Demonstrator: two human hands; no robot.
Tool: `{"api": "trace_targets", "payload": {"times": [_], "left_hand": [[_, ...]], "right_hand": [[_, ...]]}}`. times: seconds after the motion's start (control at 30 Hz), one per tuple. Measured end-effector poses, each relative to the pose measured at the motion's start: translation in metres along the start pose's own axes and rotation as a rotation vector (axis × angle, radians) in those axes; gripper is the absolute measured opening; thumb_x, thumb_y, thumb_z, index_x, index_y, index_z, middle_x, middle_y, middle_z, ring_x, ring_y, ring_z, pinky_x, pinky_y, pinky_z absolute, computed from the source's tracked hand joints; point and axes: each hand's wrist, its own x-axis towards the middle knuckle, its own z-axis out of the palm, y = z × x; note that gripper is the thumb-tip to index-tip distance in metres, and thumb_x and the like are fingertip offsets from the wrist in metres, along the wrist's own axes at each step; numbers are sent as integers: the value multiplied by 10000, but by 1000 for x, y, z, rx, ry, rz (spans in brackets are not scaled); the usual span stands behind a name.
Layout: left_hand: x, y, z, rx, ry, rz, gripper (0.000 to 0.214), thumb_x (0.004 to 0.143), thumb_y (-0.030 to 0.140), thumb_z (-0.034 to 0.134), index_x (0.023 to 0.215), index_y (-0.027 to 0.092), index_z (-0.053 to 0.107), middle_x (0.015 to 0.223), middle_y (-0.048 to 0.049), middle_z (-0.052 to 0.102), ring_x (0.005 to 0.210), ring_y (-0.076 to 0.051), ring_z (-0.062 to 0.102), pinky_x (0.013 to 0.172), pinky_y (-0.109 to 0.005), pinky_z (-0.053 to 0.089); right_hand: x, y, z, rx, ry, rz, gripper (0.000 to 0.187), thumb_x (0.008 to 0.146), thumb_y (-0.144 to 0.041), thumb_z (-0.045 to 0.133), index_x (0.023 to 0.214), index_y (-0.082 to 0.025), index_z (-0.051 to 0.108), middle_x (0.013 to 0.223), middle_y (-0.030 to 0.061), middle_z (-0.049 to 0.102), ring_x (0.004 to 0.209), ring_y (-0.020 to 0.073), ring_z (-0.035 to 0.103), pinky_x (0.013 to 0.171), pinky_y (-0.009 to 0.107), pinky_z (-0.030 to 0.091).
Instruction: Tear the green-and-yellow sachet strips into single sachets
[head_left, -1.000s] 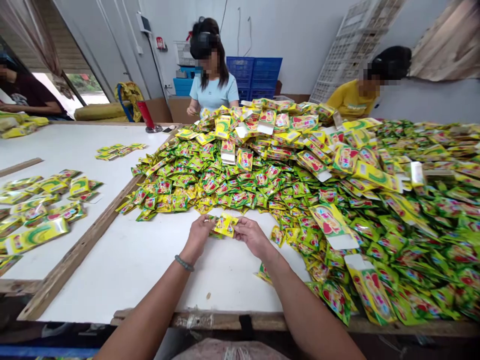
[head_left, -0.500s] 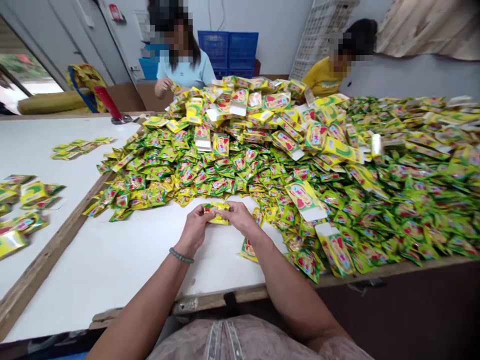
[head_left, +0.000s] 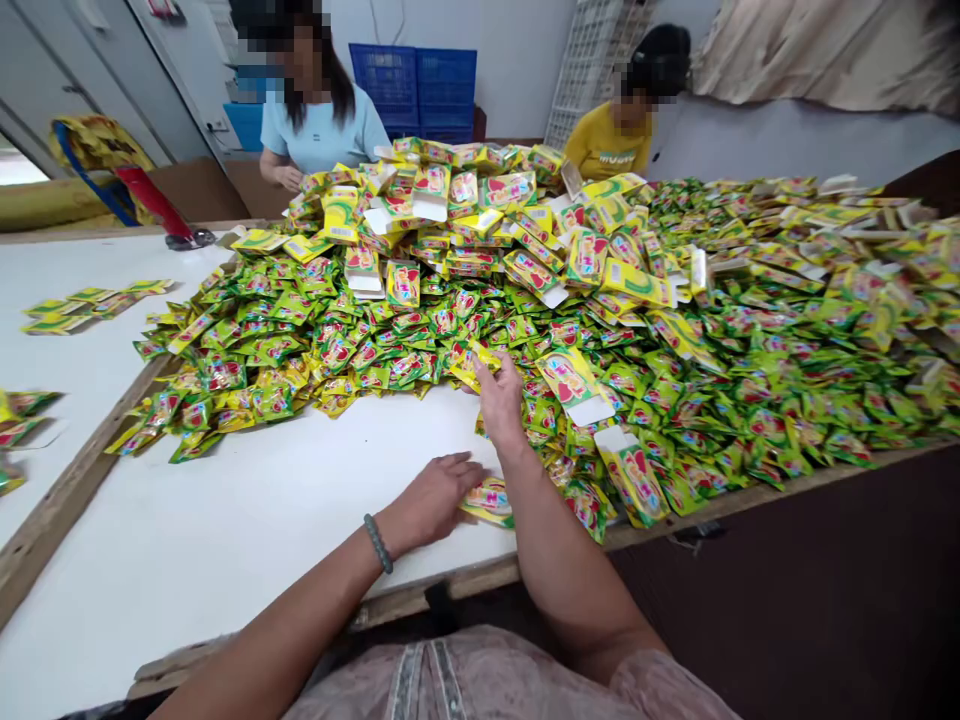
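My right hand point(head_left: 501, 400) is at the front of the heap, its fingers closed on a small yellow packet point(head_left: 484, 356). Lower down, my left hand point(head_left: 435, 497), with a beaded bracelet on its wrist, reaches over the white tabletop. Its fingers are stretched out at the left end of a flat yellow carton point(head_left: 491, 502) printed in red and blue. My right forearm covers the carton's other end. Green and yellow sachets point(head_left: 405, 365) are heaped just beyond both hands. An open-flapped carton point(head_left: 574, 385) lies on the sachets right of my right hand.
Many yellow cartons point(head_left: 510, 190) are piled on top of the heap. A wooden strip point(head_left: 82, 480) crosses the table at left, with small groups of cartons point(head_left: 90, 305) beyond it. A red-handled tool point(head_left: 157, 205) stands at the far edge. Two people sit opposite, before blue crates point(head_left: 446, 85).
Both hands held a yellow packet together in front of the heap. My left hand has let go and moved down to the carton; my right hand has moved forward to the heap. The view has shifted right.
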Motion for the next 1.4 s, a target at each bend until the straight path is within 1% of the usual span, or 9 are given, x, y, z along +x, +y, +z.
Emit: {"api": "trace_targets", "payload": {"times": [0.1,0.2,0.33,0.43,0.67,0.93,1.07,1.2,1.4], "left_hand": [[-21,-23,-28,94,8,-71,533,681,38,539,1146,287,616,1317,-28,545,1369,-270,244,1102,-440,208],[-51,-44,-59,192,186,-304,477,691,65,508,1090,288,644,1359,-12,498,1364,-263,254,1088,-415,246],[-78,-53,-68,332,568,-861,416,793,423,488,1103,161,576,1157,-144,573,1069,-287,547,872,-377,437],[-81,-56,-57,382,505,-1027,623,683,625,544,1051,122,553,1051,-175,562,955,-313,564,763,-375,444],[-70,-68,-56,378,387,-953,762,447,692,680,968,151,551,1041,-170,574,1014,-344,516,752,-373,407],[-60,-75,-53,94,389,-811,514,567,630,661,848,202,609,753,-62,659,719,-244,594,567,-265,336],[-67,-77,-44,-350,543,-703,444,645,590,631,817,181,643,691,-22,651,649,-191,586,562,-250,369],[-73,-73,-43,-873,511,-622,448,558,484,753,847,154,663,730,-24,681,624,-164,600,586,-249,426],[-70,-70,-43,-1115,627,-682,411,514,420,801,780,145,651,631,-10,665,512,-116,561,506,-220,410]], "right_hand": [[-2,4,5,-1,11,-3,391,744,-460,560,1038,-203,535,857,18,579,656,130,541,514,230,462],[-8,10,12,-208,-97,6,300,737,-396,581,975,-212,590,690,-7,549,558,131,508,510,246,417],[-17,16,23,-468,-196,-50,192,725,-278,588,906,-236,637,563,-20,506,541,146,484,557,263,364],[-24,22,30,-440,-323,-15,165,695,-239,597,853,-248,646,542,-34,489,526,131,456,534,246,351],[-30,30,42,-265,-371,57,252,703,-306,586,948,-266,627,598,-39,504,531,126,452,494,230,355],[-28,30,44,-408,-206,-28,204,715,-267,573,908,-270,635,619,-18,525,615,161,465,582,256,340],[-26,33,40,-425,-358,-41,192,686,-243,589,864,-248,662,644,-20,540,645,153,470,602,242,342],[-25,34,39,-312,-484,-54,243,690,-276,583,907,-223,679,688,-20,578,678,148,496,617,229,364],[-26,27,39,-306,-481,-151,229,700,-279,582,887,-223,701,750,-6,614,734,156,517,650,233,370]]}}
